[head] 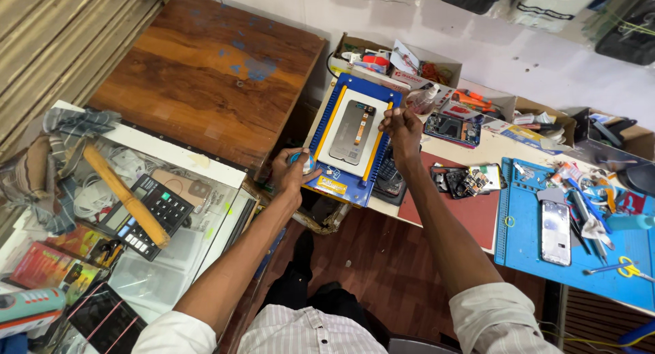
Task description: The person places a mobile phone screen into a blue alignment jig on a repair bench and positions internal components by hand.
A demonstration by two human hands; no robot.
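**Q:** Workbench along the white wall: what sits where?

**A:** Cluttered white bench (488, 152), with a blue separator machine (351, 139) at its near-left corner. On the machine's white plate lies a grey phone screen panel (353, 131), flat, lengthwise between two yellow rails. To the right, a red mat (471, 214) with phone parts, then a blue work mat (529, 241) bearing a second phone (555, 232). At far left, a glass counter (205, 221) holds a calculator (147, 216).

**Q:** State of the hands?

**A:** Well apart. Left hand (293, 171) rests at the machine's near-left edge, fingers curled round a small blue-tipped object; whether it grips firmly cannot be told. Right hand (402, 125) is closed in a pinch at the panel's right rail, touching the machine's edge; what it pinches is too small to tell.

**Q:** How is such work done well?

**A:** By judgement: keep the panel square between the rails, brace the machine with one hand, and move the pinching hand slowly and level, so the thin glass is not bent.
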